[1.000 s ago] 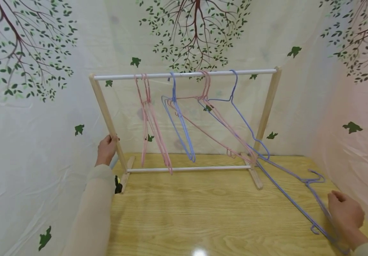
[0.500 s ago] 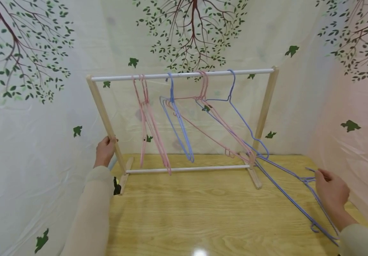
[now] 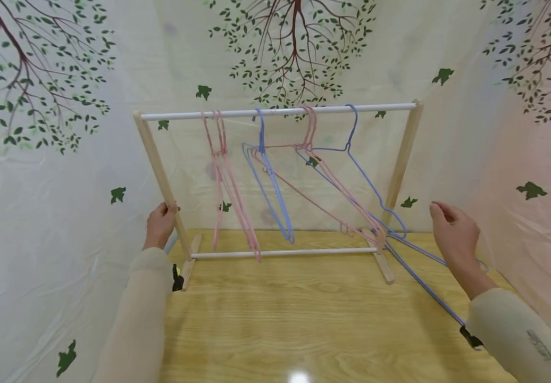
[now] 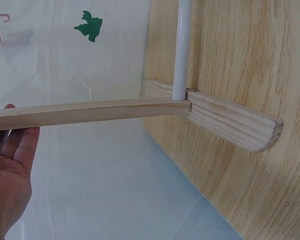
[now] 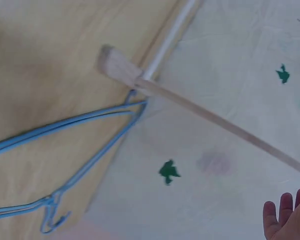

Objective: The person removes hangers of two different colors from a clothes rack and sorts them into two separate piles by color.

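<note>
1. The rack (image 3: 280, 112) stands mid-frame; likely light and stiff, best held by a post.
2. My left hand (image 3: 159, 227) grips its left post (image 4: 110, 113).
3. My right hand (image 3: 456, 234), loosely curled at frame right, holds nothing, near blue hangers (image 5: 97, 156).

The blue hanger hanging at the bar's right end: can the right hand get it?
Probably yes: the right hand seems empty, and the head view shows nothing between it and the low end of the blue hanger.

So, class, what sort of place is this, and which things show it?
Probably a screened-off practice or demonstration area: a tree-printed backdrop hangs behind a wood-grain surface, where a clothes rack stands, carrying pink hangers and blue hangers.
</note>
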`<state>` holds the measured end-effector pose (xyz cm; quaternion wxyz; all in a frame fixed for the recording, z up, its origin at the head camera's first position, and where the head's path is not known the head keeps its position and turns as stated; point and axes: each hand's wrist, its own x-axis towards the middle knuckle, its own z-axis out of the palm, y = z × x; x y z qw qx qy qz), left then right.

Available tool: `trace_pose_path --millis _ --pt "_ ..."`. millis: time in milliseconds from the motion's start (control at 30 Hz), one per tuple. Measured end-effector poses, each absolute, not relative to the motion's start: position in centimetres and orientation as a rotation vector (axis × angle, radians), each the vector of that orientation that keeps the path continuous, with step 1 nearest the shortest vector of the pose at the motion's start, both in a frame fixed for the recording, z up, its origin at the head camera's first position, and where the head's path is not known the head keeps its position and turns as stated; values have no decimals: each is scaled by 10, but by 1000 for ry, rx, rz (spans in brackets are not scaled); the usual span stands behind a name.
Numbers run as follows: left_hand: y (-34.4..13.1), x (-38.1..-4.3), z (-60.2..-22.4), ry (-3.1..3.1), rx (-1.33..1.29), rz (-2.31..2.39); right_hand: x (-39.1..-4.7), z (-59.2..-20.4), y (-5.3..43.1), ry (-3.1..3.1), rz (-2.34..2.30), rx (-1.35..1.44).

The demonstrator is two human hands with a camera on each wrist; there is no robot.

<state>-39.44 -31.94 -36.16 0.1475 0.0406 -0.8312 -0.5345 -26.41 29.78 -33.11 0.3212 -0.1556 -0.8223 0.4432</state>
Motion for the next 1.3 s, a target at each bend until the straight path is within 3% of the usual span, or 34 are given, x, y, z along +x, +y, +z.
trace_pose_path --millis 500,1300 --pt "-319 -397 -360 -2406 146 -1518 -282 -279 245 -2229 1199 -146" --pt "-316 -393 -363 -2392 143 -1546 -293 -280 214 -2398 1158 -61"
